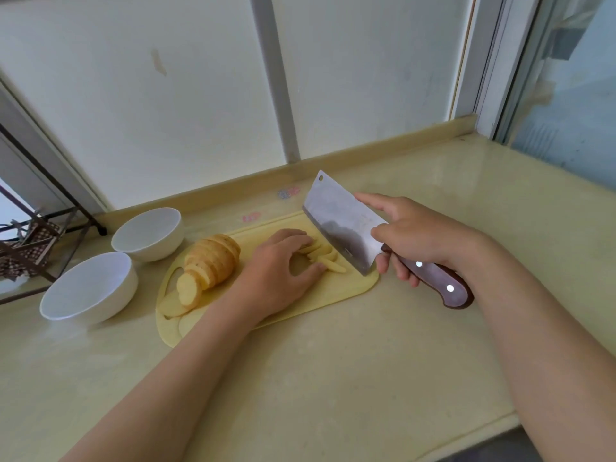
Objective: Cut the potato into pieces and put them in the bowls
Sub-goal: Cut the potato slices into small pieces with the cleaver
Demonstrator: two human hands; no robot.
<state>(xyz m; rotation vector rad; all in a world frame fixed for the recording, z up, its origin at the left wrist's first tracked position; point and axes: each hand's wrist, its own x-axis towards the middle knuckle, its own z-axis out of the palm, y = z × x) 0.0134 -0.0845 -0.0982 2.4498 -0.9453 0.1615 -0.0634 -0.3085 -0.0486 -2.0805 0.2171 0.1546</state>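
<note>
We cannot see the potato strips whole: the left hand covers some, the cleaver blade hides others. The small stickers on the counter are too blurred to read. The wire rack is cut off at the left edge.

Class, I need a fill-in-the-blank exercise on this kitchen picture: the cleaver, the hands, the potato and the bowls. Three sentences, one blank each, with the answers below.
1. The cleaver is held by the person's ____ hand.
2. The sliced potato and the strips under the left hand lie on a yellow ____.
3. The number of white bowls standing left of the board is ____.

Missing words: right; cutting board; two
</note>
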